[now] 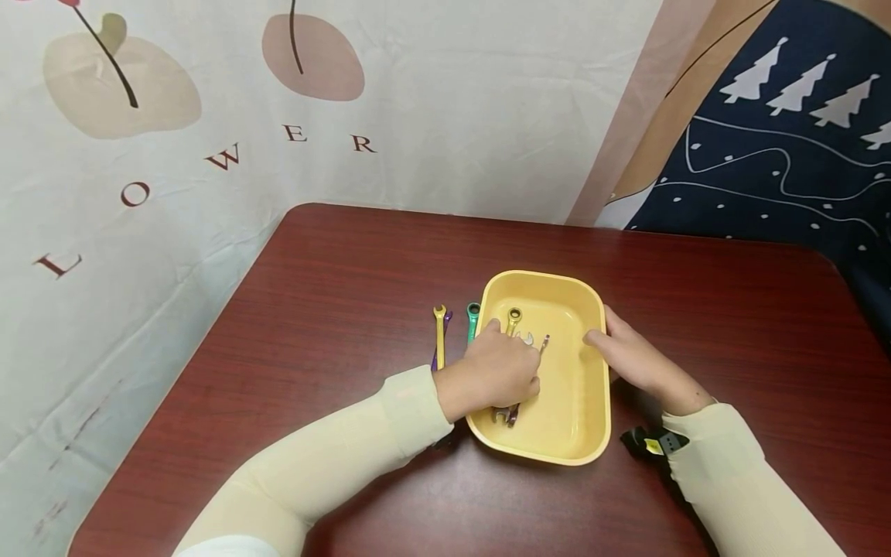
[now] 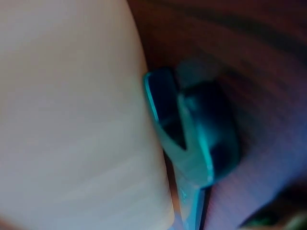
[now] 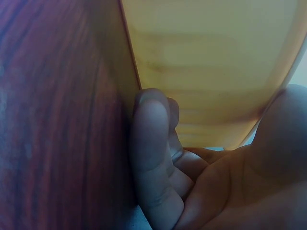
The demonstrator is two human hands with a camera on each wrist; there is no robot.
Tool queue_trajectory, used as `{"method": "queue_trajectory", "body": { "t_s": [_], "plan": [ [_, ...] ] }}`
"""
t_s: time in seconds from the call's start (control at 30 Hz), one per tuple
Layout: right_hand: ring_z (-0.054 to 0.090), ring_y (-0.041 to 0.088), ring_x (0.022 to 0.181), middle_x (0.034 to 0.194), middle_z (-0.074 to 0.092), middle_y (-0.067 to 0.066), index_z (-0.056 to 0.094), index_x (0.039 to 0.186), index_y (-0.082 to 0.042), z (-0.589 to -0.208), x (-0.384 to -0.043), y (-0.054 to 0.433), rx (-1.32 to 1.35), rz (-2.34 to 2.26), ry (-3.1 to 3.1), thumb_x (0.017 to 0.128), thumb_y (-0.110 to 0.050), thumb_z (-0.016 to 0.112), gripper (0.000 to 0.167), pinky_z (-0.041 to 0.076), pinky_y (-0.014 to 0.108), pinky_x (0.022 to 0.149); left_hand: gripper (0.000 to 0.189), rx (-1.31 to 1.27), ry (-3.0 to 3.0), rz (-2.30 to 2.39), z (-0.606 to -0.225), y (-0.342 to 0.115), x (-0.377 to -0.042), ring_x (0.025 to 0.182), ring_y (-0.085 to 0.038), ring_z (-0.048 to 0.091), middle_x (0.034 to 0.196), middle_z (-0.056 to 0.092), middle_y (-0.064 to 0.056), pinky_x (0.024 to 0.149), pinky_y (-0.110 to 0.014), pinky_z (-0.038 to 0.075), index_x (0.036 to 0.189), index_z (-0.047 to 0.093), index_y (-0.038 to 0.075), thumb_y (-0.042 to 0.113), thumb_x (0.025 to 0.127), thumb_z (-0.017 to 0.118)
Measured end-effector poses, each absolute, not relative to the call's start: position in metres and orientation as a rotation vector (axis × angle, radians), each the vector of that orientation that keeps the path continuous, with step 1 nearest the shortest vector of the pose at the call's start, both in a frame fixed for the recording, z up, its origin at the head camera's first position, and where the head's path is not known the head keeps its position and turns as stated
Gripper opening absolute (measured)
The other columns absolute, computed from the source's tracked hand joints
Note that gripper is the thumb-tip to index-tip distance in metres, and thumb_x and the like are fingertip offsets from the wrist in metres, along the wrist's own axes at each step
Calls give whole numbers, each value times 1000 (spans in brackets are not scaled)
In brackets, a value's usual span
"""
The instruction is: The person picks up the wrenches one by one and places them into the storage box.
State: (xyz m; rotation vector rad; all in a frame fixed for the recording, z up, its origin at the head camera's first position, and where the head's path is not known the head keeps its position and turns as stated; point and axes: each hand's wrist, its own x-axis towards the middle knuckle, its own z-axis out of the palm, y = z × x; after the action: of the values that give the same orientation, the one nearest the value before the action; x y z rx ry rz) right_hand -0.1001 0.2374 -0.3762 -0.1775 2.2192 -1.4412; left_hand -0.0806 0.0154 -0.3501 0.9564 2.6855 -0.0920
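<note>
A yellow plastic bin [image 1: 574, 402] stands on the table. My right hand [image 1: 636, 360] grips its right side, thumb over the rim and the fingers [image 3: 151, 143] against the outer wall near the tabletop. Inside the bin, my left hand [image 1: 497, 367] has its fingers curled round several wrenches. Their ends stick out past the hand: a gold ratcheting ring end [image 1: 514, 316] above, a silver open end [image 1: 501, 415] below. Fingertips are hidden under the hand. Left of the bin lie a green wrench [image 1: 473, 311], a yellow wrench [image 1: 440, 325] and a purple wrench [image 1: 448, 317]. A teal open-end wrench head [image 2: 192, 129] shows close up.
The dark red wooden table [image 1: 334, 309] extends around the bin. A black strap with a small device [image 1: 654, 443] is at the right wrist. Behind the table hang a white printed cloth [image 1: 480, 116] and a dark blue cloth with trees [image 1: 780, 170].
</note>
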Motion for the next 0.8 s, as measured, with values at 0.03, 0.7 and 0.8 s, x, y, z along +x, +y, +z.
{"method": "queue_trajectory", "body": {
  "t_s": [0.03,0.7,0.8],
  "plan": [
    [74,26,74,97,71,21,9,158,-10,-376,-100,237,-178,-1440,2219,101,-15,38,64,59,44,60,31,958,2685,-91,-350,15,-81,64,-10,54,65,59,9,90,-41,37,67,55,23,34,96,54],
    [73,26,74,99,69,23,8,158,-9,-376,-100,237,-183,-1442,2226,101,-14,38,65,59,44,60,33,1005,2809,-154,-352,14,-78,58,-13,51,63,60,5,80,-40,35,63,53,23,35,94,54],
    [73,26,73,98,70,22,8,158,-10,-377,-101,237,-180,-1446,2231,100,-14,38,65,59,44,59,34,1007,2818,-176,-353,14,-79,58,-13,51,64,60,5,78,-39,34,63,53,23,35,94,54]
  ]
}}
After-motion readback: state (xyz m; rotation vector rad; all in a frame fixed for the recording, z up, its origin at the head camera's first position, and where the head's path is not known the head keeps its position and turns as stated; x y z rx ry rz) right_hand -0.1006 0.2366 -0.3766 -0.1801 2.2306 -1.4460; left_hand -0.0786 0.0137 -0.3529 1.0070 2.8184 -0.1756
